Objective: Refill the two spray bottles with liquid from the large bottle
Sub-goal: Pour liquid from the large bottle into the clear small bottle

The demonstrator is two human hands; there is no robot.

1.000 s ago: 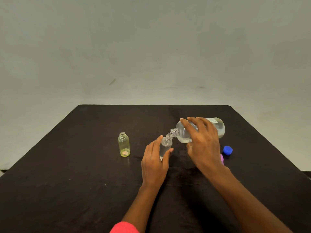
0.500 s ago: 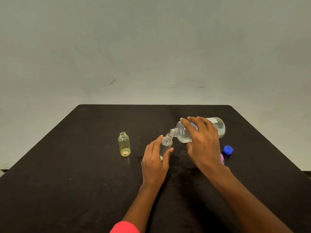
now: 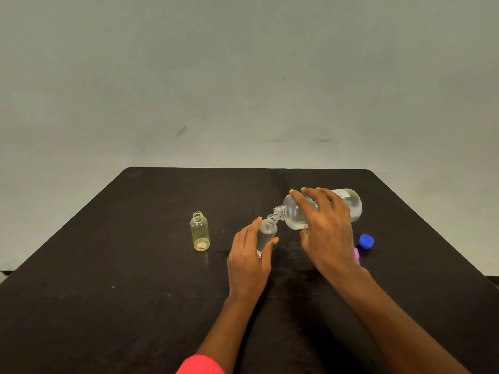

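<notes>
The black table (image 3: 108, 292) carries everything. Above it the large bottle (image 3: 353, 207) is tipped nearly flat, the right hand (image 3: 326, 230) gripping it with fingers curled over its shoulder, and its open neck meets the mouth of the clear spray bottle (image 3: 267, 230). The left hand (image 3: 248, 260) holds that small bottle, fingers and thumb curved round its sides. A yellow spray bottle (image 3: 199, 232) stands uncapped well left of those fingers. A blue cap (image 3: 366, 241) lies just right of the right hand.

Hidden, cropped, unreadable.
The right hand (image 3: 326, 233) is covering the large bottle's (image 3: 351, 206) middle, and its label (image 3: 343, 193) print is showing too small to read. The left hand (image 3: 249, 263) is hiding the clear spray bottle's (image 3: 267, 230) base. The purple piece (image 3: 357, 255) is peeking out behind the right wrist. The pink sleeve (image 3: 201, 365) is running off the bottom edge.
</notes>
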